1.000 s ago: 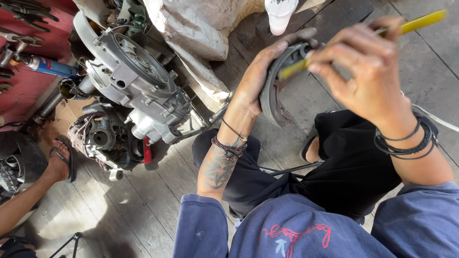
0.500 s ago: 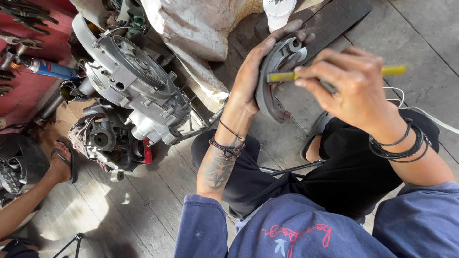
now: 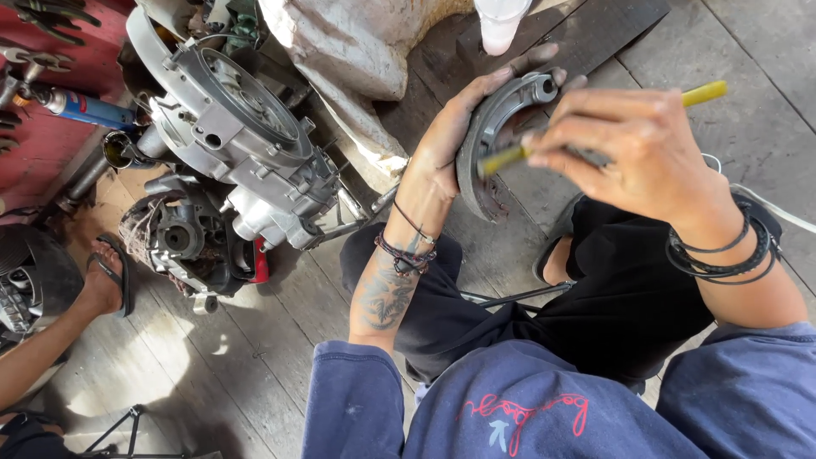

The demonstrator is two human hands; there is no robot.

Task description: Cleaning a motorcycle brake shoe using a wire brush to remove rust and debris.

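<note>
Near the top middle, the left hand (image 3: 442, 149) grips a curved grey metal brake shoe (image 3: 493, 136). The right hand (image 3: 629, 144) pinches a thin yellow-handled tool (image 3: 595, 127) across it, probably scraping; steady strokes needed.

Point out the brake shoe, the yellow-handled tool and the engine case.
brake shoe (image 3: 478, 151): head view, curved outer lining.
yellow-handled tool (image 3: 704, 93): head view, yellow end beyond the right hand.
engine case (image 3: 242, 127): head view, round grey cover.

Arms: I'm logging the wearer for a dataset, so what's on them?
Both arms wear pushed-up navy sleeves. The left forearm has a dark tattoo and beaded and cord bracelets. The right wrist carries several black bands. Both hands are bare.
</note>
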